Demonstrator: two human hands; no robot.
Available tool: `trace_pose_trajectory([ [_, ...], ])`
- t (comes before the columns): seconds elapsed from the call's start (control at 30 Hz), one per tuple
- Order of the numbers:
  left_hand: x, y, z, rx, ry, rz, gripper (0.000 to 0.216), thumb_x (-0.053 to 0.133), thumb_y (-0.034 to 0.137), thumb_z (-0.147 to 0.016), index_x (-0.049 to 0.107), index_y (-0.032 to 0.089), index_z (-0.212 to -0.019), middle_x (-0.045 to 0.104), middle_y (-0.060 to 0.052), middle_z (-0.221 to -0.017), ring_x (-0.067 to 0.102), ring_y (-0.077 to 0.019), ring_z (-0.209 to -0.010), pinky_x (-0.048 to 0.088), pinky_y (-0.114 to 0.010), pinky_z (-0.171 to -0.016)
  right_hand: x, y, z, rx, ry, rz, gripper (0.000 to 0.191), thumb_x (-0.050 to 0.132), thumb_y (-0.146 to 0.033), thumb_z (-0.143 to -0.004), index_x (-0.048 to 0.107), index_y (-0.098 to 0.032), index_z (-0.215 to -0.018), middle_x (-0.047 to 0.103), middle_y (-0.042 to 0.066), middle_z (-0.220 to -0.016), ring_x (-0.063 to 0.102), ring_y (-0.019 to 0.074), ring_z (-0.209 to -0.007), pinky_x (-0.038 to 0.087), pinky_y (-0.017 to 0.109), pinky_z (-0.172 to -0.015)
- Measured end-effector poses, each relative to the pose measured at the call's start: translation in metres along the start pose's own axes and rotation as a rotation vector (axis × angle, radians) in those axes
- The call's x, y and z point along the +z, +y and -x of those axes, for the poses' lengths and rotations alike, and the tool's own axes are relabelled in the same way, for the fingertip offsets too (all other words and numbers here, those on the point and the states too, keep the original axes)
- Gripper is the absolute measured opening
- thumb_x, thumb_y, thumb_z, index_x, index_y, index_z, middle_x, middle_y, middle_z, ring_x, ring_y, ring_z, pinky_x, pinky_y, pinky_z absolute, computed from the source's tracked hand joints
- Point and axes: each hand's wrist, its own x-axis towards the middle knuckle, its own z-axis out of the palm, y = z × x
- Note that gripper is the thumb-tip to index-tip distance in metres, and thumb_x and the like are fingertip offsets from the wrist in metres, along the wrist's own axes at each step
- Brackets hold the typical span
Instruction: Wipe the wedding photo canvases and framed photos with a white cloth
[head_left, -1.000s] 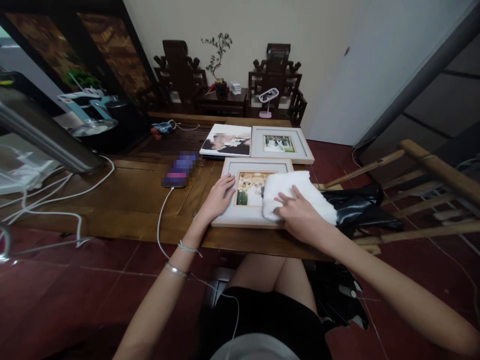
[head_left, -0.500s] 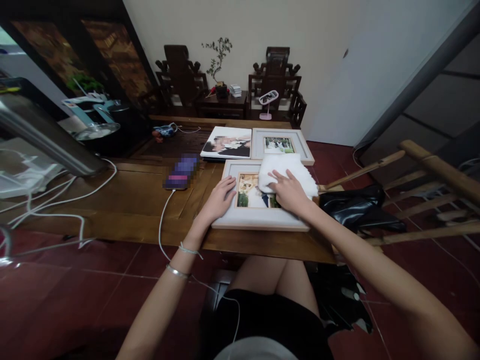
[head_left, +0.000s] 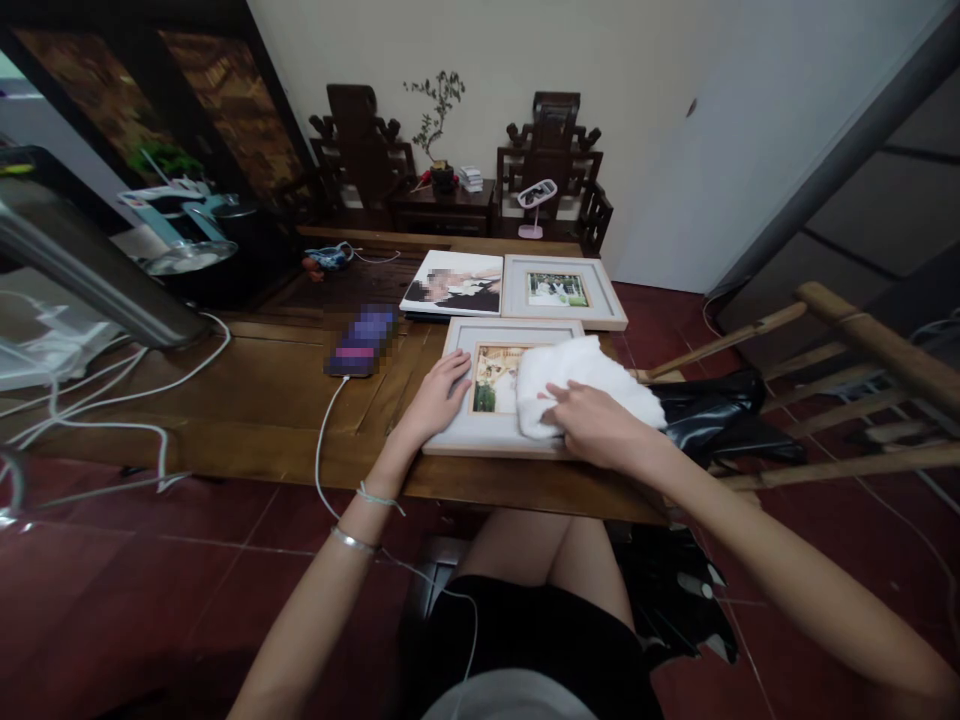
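Cloth [head_left: 577,360], white, fluffy and thick, lies bunched in soft folds over the right half of a frame [head_left: 487,432]. The frame is a shallow rectangle with a pale wooden rim and a wide, light grey border; at its centre a slim tan edging surrounds a photo [head_left: 491,385], partly covered by the cloth. All of this rests on a brown wooden bench [head_left: 277,385] with a smooth sheen.

Taking the frame as the clock's centre, with 12 away from the wearer, a matching frame [head_left: 559,290] lies at 1 o'clock, and a flat print [head_left: 457,285] with a white and black surface at 11. A phone [head_left: 361,340], its screen pixelated, lies between 9 and 10, joined to a thin white cable [head_left: 322,440]. At 3 are glossy, creased black material [head_left: 716,412] and a chair [head_left: 840,315] of rounded, pale wooden poles.

The left hand [head_left: 442,392] rests palm down on the frame's left side, fingers extended and nearly together, grasping nothing; the photo is at its 3 o'clock. The right hand [head_left: 589,420] lies on the cloth, fingers partly curled, index finger towards 9; whether it pinches the fabric cannot be told. Cloth spreads from its 9 o'clock round to 2, with the photo at 10.
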Motion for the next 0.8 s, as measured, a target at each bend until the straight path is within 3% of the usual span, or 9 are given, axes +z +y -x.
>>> trace_pose_trajectory([
  [0.13, 0.000, 0.000, 0.000, 0.000, 0.006, 0.000, 0.040, 0.045, 0.027, -0.091, 0.058, 0.009, -0.124, 0.055, -0.015, -0.133, 0.043, -0.0255, -0.131, 0.033, -0.047, -0.110, -0.018, -0.022, 0.028, -0.024, -0.063, -0.091, 0.035, 0.044, -0.002, -0.069, 0.072, -0.016, -0.086, 0.070, 0.012, -0.100, 0.063, 0.0224, -0.087, 0.042, 0.031, -0.073],
  [0.27, 0.000, 0.001, 0.001, 0.003, 0.010, 0.001, 0.040, 0.045, 0.027, -0.091, 0.058, 0.009, -0.124, 0.055, -0.015, -0.133, 0.044, -0.0255, -0.131, 0.033, -0.047, -0.110, -0.013, -0.028, 0.019, 0.006, -0.005, -0.085, 0.037, 0.044, -0.004, -0.069, 0.072, -0.017, -0.091, 0.068, 0.013, -0.106, 0.064, 0.0243, -0.091, 0.043, 0.034, -0.080],
  [0.47, 0.000, 0.001, 0.000, 0.006, 0.010, 0.002, 0.041, 0.044, 0.028, -0.091, 0.058, 0.005, -0.123, 0.055, -0.017, -0.133, 0.044, -0.0250, -0.130, 0.033, -0.045, -0.111, 0.025, 0.009, -0.028, 0.090, 0.187, -0.023, 0.047, 0.046, -0.004, -0.070, 0.068, -0.017, -0.109, 0.055, 0.012, -0.134, 0.044, 0.0247, -0.128, 0.030, 0.041, -0.104],
  [0.63, -0.001, 0.000, 0.000, 0.002, -0.003, 0.004, 0.039, 0.044, 0.028, -0.091, 0.058, 0.013, -0.124, 0.055, -0.013, -0.133, 0.043, -0.0245, -0.131, 0.033, -0.049, -0.110, 0.037, 0.045, -0.064, 0.203, 0.319, 0.058, 0.045, 0.045, -0.005, -0.075, 0.065, -0.012, -0.114, 0.048, 0.013, -0.141, 0.036, 0.0257, -0.133, 0.027, 0.041, -0.106],
  [0.8, -0.001, 0.001, 0.000, 0.003, -0.001, 0.005, 0.040, 0.044, 0.028, -0.091, 0.058, 0.010, -0.124, 0.055, -0.015, -0.133, 0.043, -0.0249, -0.131, 0.033, -0.048, -0.110, 0.037, 0.047, -0.075, 0.207, 0.286, 0.087, 0.040, 0.045, -0.005, -0.077, 0.067, -0.011, -0.110, 0.047, 0.014, -0.141, 0.033, 0.0286, -0.134, 0.026, 0.044, -0.105],
])
